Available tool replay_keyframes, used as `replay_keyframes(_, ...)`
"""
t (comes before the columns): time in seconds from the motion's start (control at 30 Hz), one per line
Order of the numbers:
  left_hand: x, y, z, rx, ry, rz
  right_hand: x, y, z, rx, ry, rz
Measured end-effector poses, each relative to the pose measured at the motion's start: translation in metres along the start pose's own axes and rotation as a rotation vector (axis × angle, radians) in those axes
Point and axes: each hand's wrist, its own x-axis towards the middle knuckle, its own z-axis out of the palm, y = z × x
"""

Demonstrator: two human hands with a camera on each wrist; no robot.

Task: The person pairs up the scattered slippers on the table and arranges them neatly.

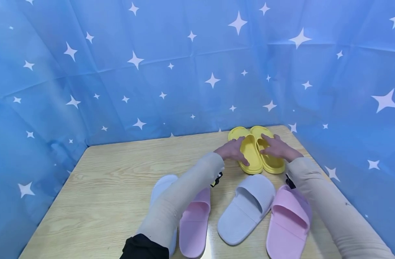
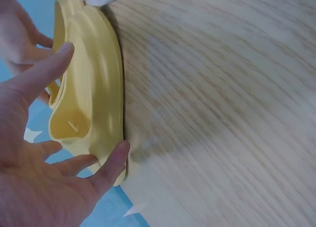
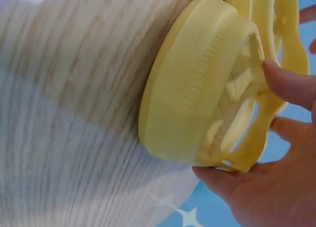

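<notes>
A pair of yellow slippers stands side by side at the far right of the table, the left slipper close against the right slipper. My left hand is at the left one's outer side, thumb and fingers spread. In the left wrist view, its fingertips lie along the yellow side wall; whether they press on it I cannot tell. Over the right slipper reaches my right hand, fingers apart. The right wrist view has its thumb by the rim and a fingertip at the slipper's edge.
Nearer me lie a pale grey slipper and a pink slipper on the right. Another pink slipper and a pale slipper are partly under my left forearm. A blue star-patterned curtain borders the wooden table.
</notes>
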Motion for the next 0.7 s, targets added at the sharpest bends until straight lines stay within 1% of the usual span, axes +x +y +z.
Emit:
replay_keyframes(0.17,-0.006,-0.006,-0.002,-0.029,0.002,0.003,-0.002,0.001,0.002,0.042,-0.03,0.001)
replay_keyframes(0.23,-0.012,-0.008,-0.003,-0.027,0.004,0.01,-0.005,0.001,0.002,0.063,-0.051,0.01)
replay_keyframes(0.33,-0.024,-0.011,-0.005,-0.004,0.016,0.041,-0.014,0.0,0.0,0.069,-0.057,0.001)
replay_keyframes(0.47,-0.052,-0.02,-0.01,0.058,0.03,0.073,-0.035,-0.006,-0.007,0.046,-0.047,-0.012)
replay_keyframes(0.53,-0.07,-0.027,-0.013,0.108,0.035,0.068,-0.049,-0.014,-0.011,0.032,-0.057,-0.015)
replay_keyframes(0.63,-0.097,-0.039,-0.018,0.181,0.058,0.055,-0.072,-0.028,-0.015,0.032,-0.074,-0.047)
replay_keyframes(0.7,-0.115,-0.046,-0.022,0.22,0.08,0.047,-0.088,-0.037,-0.015,0.027,-0.084,-0.074)
